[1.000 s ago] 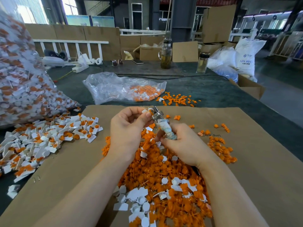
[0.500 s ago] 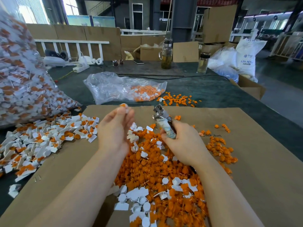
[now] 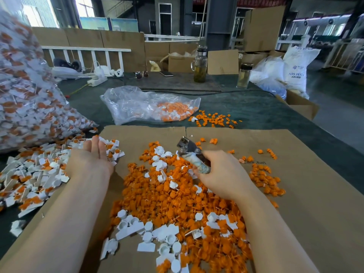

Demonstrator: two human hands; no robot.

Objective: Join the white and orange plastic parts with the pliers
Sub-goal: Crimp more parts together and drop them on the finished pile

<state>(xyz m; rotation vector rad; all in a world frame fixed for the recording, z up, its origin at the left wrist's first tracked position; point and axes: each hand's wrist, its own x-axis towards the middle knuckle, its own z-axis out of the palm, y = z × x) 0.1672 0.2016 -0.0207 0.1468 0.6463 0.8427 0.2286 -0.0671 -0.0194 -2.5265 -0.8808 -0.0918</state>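
Observation:
A big heap of loose orange parts (image 3: 177,196) mixed with white parts (image 3: 145,231) lies on the brown cardboard sheet (image 3: 307,203) in front of me. My right hand (image 3: 222,174) grips the taped handles of the pliers (image 3: 189,152), jaws pointing up and away over the heap. My left hand (image 3: 92,156) is stretched out flat, palm up, fingers straight, above the pile of joined white-and-orange pieces (image 3: 37,174) at the left. It holds nothing.
A large clear bag of joined pieces (image 3: 25,99) bulges at the far left. A half-empty plastic bag (image 3: 149,105) with orange parts lies beyond the cardboard, loose orange bits (image 3: 214,119) beside it. Two glass bottles (image 3: 201,66) and cardboard boxes stand at the back.
My left hand left the plier jaws, swung left with a joined piece, and now lies open over the finished pile. My right hand lowered the pliers slightly toward the heap.

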